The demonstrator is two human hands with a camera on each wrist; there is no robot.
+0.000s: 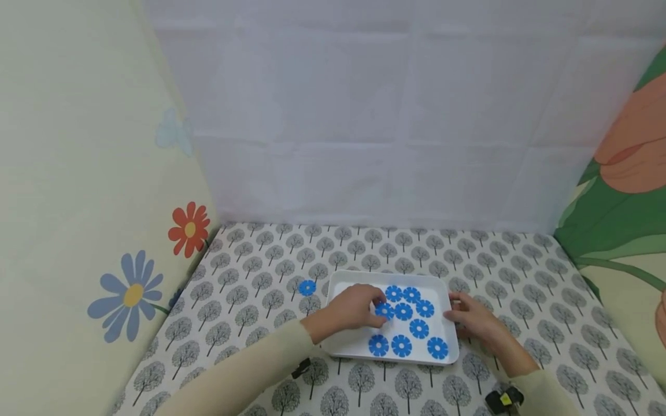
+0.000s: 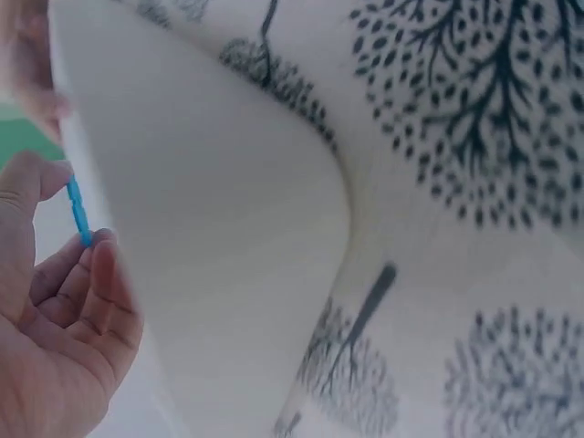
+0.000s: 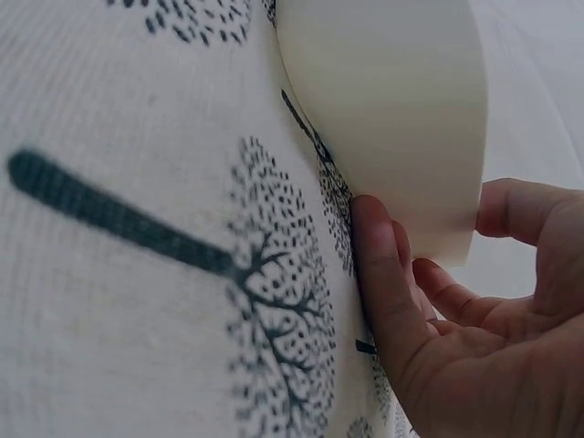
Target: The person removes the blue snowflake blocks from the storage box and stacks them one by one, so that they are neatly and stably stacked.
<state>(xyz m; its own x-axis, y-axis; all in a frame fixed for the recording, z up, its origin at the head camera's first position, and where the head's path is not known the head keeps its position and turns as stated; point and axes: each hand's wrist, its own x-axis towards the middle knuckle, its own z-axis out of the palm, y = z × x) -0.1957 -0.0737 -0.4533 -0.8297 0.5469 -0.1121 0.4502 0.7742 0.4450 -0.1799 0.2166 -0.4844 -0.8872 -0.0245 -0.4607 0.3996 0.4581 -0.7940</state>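
Observation:
My left hand point(image 1: 356, 306) is over the left half of a white tray point(image 1: 355, 344). Between its thumb and fingers it pinches a blue notched disc point(image 2: 78, 212), seen edge-on in the left wrist view. Several more flat blue discs point(image 1: 403, 312), each with a hole in the middle, lie spread inside the tray, mostly to the right. At the tray's right end, my right hand point(image 1: 476, 318) grips the wall, its thumb at the rim and its fingers low along the outer side, as the right wrist view shows.
One loose blue disc point(image 1: 307, 288) lies on the tree-patterned cloth point(image 1: 244, 294), left of the tray. A white sheet point(image 1: 364, 115) hangs behind the table. Flower-painted walls point(image 1: 78, 173) stand on both sides.

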